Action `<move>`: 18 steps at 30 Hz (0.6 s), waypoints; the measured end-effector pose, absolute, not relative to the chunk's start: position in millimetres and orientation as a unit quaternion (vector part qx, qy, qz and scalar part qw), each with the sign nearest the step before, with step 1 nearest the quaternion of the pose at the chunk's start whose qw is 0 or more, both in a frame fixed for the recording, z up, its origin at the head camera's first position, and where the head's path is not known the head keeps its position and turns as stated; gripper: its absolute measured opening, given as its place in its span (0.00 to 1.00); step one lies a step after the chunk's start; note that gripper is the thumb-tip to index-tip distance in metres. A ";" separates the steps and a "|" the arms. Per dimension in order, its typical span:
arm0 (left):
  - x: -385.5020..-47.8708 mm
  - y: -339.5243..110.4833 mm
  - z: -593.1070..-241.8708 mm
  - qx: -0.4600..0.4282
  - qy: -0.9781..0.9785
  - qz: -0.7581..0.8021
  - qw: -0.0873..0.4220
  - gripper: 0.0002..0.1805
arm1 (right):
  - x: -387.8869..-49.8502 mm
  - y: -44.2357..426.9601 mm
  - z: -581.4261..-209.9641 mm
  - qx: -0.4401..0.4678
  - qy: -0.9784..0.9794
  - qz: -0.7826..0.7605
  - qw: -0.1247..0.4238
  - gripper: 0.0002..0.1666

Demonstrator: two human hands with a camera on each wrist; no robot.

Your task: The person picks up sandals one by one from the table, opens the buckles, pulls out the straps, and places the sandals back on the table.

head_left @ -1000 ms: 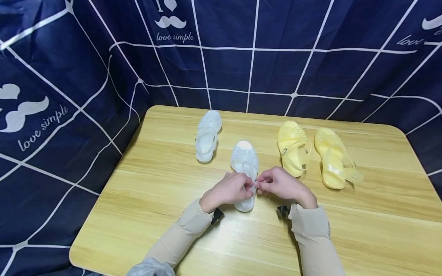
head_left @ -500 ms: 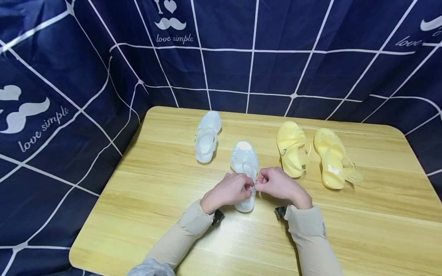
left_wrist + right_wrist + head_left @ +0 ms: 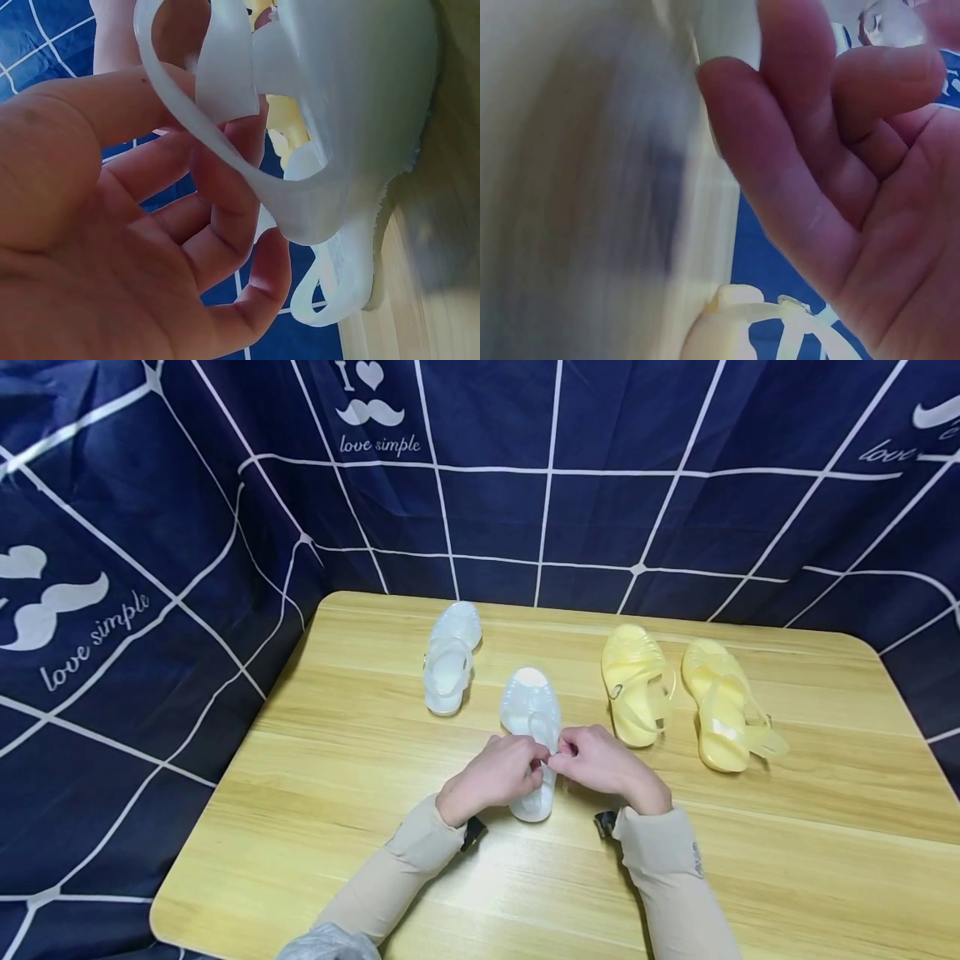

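A translucent white jelly sandal [image 3: 530,697] stands on the table, toe pointing away, under both hands. My left hand [image 3: 501,768] pinches its ankle strap [image 3: 227,82] between thumb and index finger; in the left wrist view the strap loops over the fingers. My right hand [image 3: 606,766] meets it from the sandal's right side, thumb and index finger pinching at the strap. In the right wrist view a small shiny buckle [image 3: 868,24] shows near the fingertips, partly hidden by the thumb. The other fingers of that hand [image 3: 795,142] are bent beside it.
A second white sandal [image 3: 448,660] stands farther back on the left. Two yellow sandals, one nearer [image 3: 632,672] and one farther right [image 3: 722,710], stand on the right with loose straps. Dark blue patterned cloth [image 3: 495,510] hangs behind the wooden table [image 3: 337,735].
My right hand has shifted slightly left, its fingertips now closer to the left hand's. The left hand and the sandals look unmoved.
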State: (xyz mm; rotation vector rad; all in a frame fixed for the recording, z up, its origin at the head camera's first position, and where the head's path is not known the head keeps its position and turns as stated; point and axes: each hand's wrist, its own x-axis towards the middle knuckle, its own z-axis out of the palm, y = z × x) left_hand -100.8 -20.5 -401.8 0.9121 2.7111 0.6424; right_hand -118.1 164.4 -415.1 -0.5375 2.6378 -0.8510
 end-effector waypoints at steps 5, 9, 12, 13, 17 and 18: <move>-100.6 -20.9 -402.7 0.313 0.919 0.220 0.100 0.04 | -118.7 167.5 -416.9 -0.191 0.913 -0.326 0.156 0.09; -100.8 -21.0 -403.9 0.317 0.917 0.219 0.101 0.04 | -120.2 171.5 -418.6 -0.192 0.904 -0.346 0.163 0.07; -101.1 -21.2 -404.4 0.319 0.916 0.220 0.102 0.04 | -120.5 173.1 -417.0 -0.187 0.895 -0.364 0.178 0.04; -101.3 -21.2 -404.3 0.319 0.916 0.222 0.104 0.04 | -120.4 173.6 -416.4 -0.185 0.891 -0.371 0.184 0.03; -101.8 -20.8 -404.3 0.319 0.913 0.228 0.110 0.04 | -120.2 175.4 -414.5 -0.185 0.881 -0.395 0.186 0.06; -101.9 -20.8 -404.2 0.319 0.913 0.229 0.111 0.04 | -120.3 176.0 -414.4 -0.188 0.879 -0.399 0.181 0.07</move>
